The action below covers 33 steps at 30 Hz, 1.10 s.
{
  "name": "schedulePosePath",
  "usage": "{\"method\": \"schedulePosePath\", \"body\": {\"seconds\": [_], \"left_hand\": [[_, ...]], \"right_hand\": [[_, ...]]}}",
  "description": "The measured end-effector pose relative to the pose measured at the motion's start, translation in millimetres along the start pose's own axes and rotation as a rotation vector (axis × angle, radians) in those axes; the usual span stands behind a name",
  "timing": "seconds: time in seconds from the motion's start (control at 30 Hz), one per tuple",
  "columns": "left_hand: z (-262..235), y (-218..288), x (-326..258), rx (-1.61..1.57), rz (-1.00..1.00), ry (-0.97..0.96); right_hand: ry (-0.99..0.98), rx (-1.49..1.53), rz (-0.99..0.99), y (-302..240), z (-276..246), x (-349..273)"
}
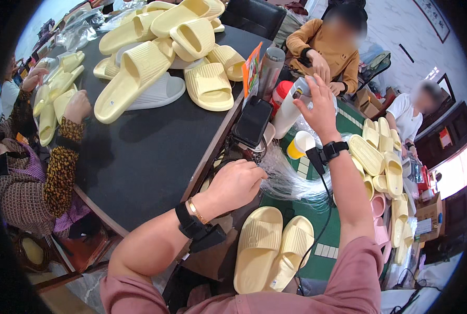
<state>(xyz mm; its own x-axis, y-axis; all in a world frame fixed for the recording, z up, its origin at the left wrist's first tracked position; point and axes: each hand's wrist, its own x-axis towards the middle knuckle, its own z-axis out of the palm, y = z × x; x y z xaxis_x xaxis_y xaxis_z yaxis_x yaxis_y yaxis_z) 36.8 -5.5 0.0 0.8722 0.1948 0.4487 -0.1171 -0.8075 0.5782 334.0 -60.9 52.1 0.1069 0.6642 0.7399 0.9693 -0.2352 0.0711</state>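
The left hand (237,184) is pinched shut on a bundle of clear, thin plastic fastener strands (288,178) at the near edge of the dark tabletop (149,152), beside a small black tagging device (252,123). The right hand (317,107) is closed around a white plastic bottle (291,107) raised over the green mat (325,256), where a pair of pale yellow ribbed foam slides (273,254) lies. Drawing one strand cleanly likely requires pinching near its root.
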Motion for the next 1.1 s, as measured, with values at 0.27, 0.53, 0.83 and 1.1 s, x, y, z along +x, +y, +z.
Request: {"method": "schedulePosePath", "body": {"seconds": [0.27,0.53,0.83,1.1], "left_hand": [[2,-2,-1,0.000,0.002,-0.007],[0,0,2,0.017,0.013,-0.028],[4,-7,3,0.053,-0.019,-0.048],[12,-13,-1,0.028,-0.006,-0.045]], "right_hand": [[-0.015,0.029,-0.037,-10,4,-2],[0.032,0.046,-0.027,-10,8,0],[-0.131,-0.057,0.030,-9,-10,3],[-0.073,0.136,-0.139,-89,-1,69]]}}
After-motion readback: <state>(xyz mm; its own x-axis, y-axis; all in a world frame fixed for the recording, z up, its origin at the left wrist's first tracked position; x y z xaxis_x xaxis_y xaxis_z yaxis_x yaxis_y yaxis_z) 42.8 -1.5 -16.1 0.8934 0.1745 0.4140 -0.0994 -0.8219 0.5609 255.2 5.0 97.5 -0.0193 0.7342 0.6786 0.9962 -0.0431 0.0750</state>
